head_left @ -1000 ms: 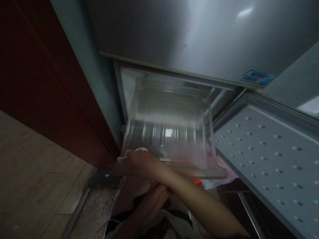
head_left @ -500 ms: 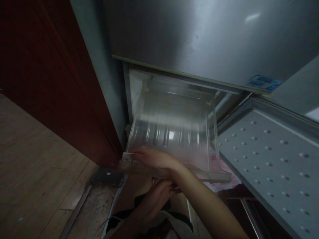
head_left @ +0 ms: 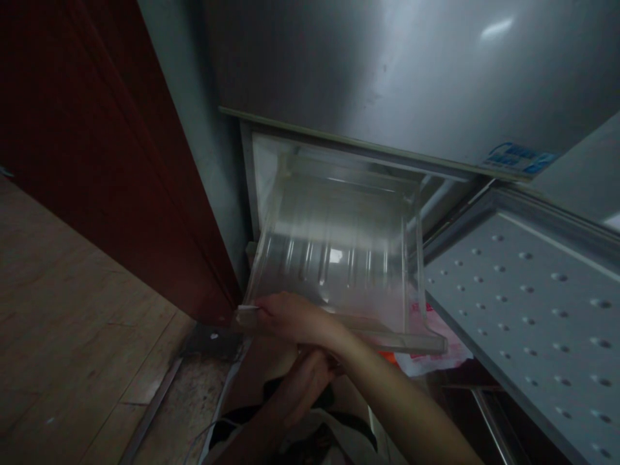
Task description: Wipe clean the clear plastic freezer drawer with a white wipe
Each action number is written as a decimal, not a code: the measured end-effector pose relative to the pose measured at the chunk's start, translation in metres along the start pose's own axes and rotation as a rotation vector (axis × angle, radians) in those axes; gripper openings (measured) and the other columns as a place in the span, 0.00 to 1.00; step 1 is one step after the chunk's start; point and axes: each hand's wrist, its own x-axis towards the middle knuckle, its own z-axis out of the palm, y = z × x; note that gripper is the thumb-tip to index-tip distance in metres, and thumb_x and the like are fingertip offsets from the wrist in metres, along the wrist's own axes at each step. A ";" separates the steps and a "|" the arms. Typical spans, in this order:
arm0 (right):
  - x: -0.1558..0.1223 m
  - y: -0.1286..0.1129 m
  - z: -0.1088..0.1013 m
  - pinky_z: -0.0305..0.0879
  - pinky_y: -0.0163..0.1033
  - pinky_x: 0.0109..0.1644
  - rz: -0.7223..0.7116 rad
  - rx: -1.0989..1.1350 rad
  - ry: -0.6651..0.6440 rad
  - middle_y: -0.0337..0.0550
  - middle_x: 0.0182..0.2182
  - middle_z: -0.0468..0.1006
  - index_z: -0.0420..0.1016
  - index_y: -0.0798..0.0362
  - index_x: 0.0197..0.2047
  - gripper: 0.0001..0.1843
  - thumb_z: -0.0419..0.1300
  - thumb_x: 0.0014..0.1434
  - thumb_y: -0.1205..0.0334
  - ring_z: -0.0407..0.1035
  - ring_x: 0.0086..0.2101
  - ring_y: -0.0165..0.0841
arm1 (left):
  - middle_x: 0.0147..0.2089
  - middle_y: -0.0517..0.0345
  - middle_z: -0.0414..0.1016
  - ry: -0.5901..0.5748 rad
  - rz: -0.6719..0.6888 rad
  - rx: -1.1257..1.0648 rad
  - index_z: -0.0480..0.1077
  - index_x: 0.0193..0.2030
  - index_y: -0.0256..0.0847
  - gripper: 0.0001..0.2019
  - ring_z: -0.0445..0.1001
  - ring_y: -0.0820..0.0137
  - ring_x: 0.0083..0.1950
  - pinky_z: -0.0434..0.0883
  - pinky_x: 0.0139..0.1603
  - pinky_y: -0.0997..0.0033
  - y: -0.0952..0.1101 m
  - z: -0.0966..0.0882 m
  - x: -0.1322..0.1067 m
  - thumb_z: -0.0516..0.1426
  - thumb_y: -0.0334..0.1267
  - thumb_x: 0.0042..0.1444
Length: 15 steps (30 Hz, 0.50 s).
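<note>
A clear plastic freezer drawer [head_left: 334, 213] is pulled out of the lower compartment and slopes down toward me. My right hand [head_left: 290, 316] reaches across to the left end of its front rim, with the fingers closed over the edge. A small whitish patch shows at that corner, beside the fingertips; I cannot tell whether it is a cloth or part of the drawer. My left hand [head_left: 310, 378] is below the front rim, under my right forearm. Its fingers are bent inward and largely hidden, so its grip does not show.
Above is a steel fridge door [head_left: 387, 71], closed. The freezer door [head_left: 533, 310], with its dimpled inner face, hangs open at right. A reddish-brown wooden door [head_left: 121, 161] stands at left. A pink and white plastic bag [head_left: 440, 349] lies under the drawer's right corner.
My right hand and the drawer's left front corner have shifted slightly. A bit of orange now shows under the front rim beside the bag. The view has turned a little.
</note>
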 end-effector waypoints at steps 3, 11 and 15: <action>0.009 0.009 0.006 0.60 0.34 0.30 0.026 -0.014 -0.029 0.58 0.40 0.82 0.78 0.62 0.44 0.20 0.46 0.66 0.64 0.77 0.38 0.40 | 0.48 0.52 0.78 -0.011 0.008 0.012 0.78 0.37 0.40 0.10 0.64 0.52 0.62 0.63 0.59 0.56 0.003 0.003 -0.003 0.59 0.42 0.54; 0.014 0.018 0.004 0.62 0.31 0.33 -0.018 0.059 -0.054 0.53 0.39 0.82 0.79 0.62 0.42 0.18 0.48 0.66 0.65 0.76 0.35 0.33 | 0.51 0.49 0.76 -0.024 0.025 -0.013 0.77 0.34 0.36 0.09 0.65 0.53 0.61 0.61 0.61 0.56 -0.001 0.000 -0.004 0.57 0.38 0.54; 0.003 0.015 -0.010 0.64 0.30 0.37 -0.059 0.151 -0.037 0.51 0.41 0.82 0.77 0.63 0.46 0.19 0.45 0.67 0.67 0.75 0.38 0.31 | 0.50 0.48 0.76 -0.043 0.018 -0.006 0.77 0.36 0.36 0.10 0.69 0.55 0.57 0.63 0.59 0.56 -0.001 -0.001 -0.004 0.57 0.39 0.55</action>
